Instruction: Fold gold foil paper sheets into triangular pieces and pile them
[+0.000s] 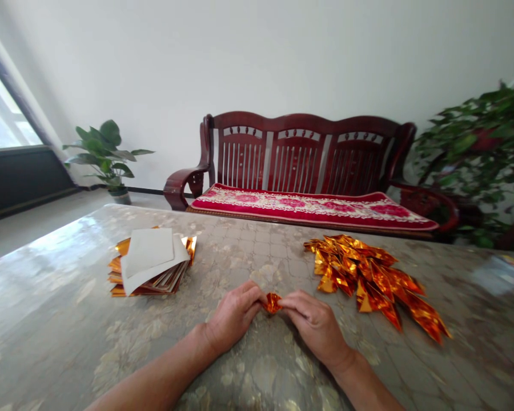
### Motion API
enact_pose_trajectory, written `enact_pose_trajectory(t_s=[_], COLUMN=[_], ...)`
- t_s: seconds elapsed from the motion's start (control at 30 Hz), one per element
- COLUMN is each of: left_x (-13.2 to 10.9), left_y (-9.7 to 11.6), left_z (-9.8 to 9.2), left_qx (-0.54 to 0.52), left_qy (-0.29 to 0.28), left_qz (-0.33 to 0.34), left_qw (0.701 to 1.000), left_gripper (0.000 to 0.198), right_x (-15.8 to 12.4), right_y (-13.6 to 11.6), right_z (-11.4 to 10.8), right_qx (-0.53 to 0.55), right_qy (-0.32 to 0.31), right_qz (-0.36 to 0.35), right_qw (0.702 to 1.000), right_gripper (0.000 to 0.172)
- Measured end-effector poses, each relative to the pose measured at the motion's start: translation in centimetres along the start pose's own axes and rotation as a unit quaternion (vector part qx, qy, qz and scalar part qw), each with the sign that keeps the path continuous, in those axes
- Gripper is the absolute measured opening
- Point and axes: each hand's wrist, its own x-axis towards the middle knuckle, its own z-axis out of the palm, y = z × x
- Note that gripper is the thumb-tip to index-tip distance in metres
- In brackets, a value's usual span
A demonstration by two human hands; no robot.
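Between my two hands is a small folded piece of shiny orange-gold foil paper [273, 303], just above or on the table. My left hand [235, 313] pinches its left end, and my right hand [312, 319] pinches its right end. To the left lies a stack of square foil papers [152, 262], with pale backs up on top and orange-gold edges showing. On the right is a pile of folded foil pieces [368, 274], pointed and overlapping. The fingertips partly cover the ends of the held piece.
The table [68, 319] has a glossy floral cover. A clear plastic packet [503, 274] lies at its right side. Behind it stands a dark red wooden bench [300, 154] with a red patterned cushion [317, 208]. Potted plants [107, 151] flank the bench.
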Motion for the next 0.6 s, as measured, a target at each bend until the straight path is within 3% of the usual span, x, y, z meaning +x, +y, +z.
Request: enact_pose_trajectory(t_s=[0.6], left_x=[0.1], left_y=[-0.11], left_z=[-0.14], left_qx=[0.065], left_qy=[-0.02], left_qz=[-0.005], left_qw=[0.998], left_gripper=[0.017], right_x=[0.47], right_y=[-0.57], right_z=[-0.38], right_qx=[-0.027], right_qy=[-0.036], right_qz=[0.033], right_qw=[0.998], right_gripper=[0.013])
